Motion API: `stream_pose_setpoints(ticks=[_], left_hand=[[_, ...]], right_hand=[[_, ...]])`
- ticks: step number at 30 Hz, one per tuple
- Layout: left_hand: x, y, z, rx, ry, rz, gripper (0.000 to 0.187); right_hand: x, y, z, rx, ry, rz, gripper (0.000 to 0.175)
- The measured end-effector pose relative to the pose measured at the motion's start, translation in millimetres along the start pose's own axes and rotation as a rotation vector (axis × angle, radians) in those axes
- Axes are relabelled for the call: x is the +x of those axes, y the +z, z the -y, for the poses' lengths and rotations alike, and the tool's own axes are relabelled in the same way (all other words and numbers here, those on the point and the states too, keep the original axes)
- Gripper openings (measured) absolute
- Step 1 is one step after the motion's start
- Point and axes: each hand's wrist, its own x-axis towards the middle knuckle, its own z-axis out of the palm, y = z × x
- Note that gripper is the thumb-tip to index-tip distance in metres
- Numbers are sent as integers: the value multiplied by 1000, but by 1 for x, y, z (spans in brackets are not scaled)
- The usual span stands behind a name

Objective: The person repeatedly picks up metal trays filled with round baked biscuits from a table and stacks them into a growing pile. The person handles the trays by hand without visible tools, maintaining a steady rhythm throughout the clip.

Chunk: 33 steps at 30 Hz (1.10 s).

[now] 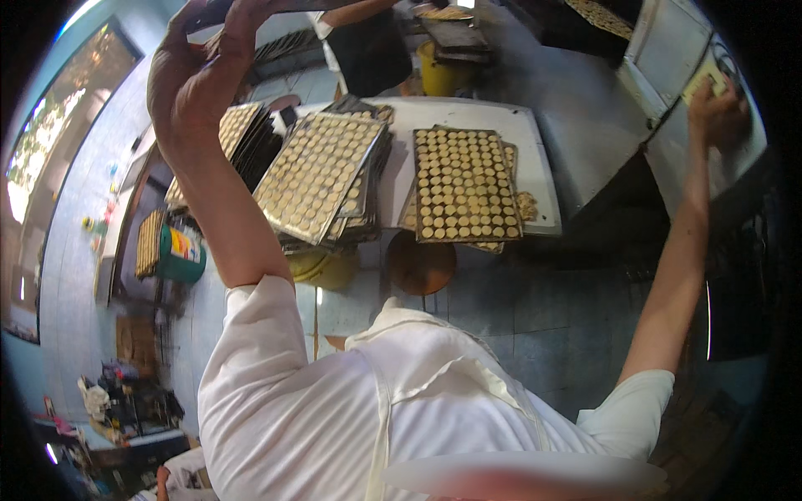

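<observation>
My left hand (197,94) is raised at the upper left, its fingers around the edge of a dark flat tray (282,6); most of that tray is cut off by the top of the view. Far to the right, my right hand (717,113) is against a yellow panel (694,86) on the front of a metal machine (667,50). Its fingertips are bent there, and whether they grip a part cannot be made out. Before me, a baking tray of small round dough pieces (467,185) tops a short stack. Another such tray (319,172) crowns a taller stack to its left.
The trays rest on a white table (526,131). Across it stands a co-worker in a dark apron (369,50). A yellow bucket (438,72) is behind the table, and a round brown stool (421,263) is below its near edge. More loaded trays (238,128) stand at left.
</observation>
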Motion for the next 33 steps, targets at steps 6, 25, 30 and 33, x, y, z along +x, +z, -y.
stream_pose_setpoints(ticks=[6, 25, 30, 33], left_hand=[[48, -12, 37, -75, -52, 14, 80], [90, -31, 65, -188, -67, -34, 75], [91, -27, 71, -61, -60, 2, 71], [86, -23, 71, -71, -70, -35, 70]], right_hand=[[1, -13, 20, 380, 82, -232, 40], [17, -62, 55, 212, 248, -105, 46], [17, -60, 55, 232, 235, -114, 45], [17, -61, 56, 269, 254, -98, 45]])
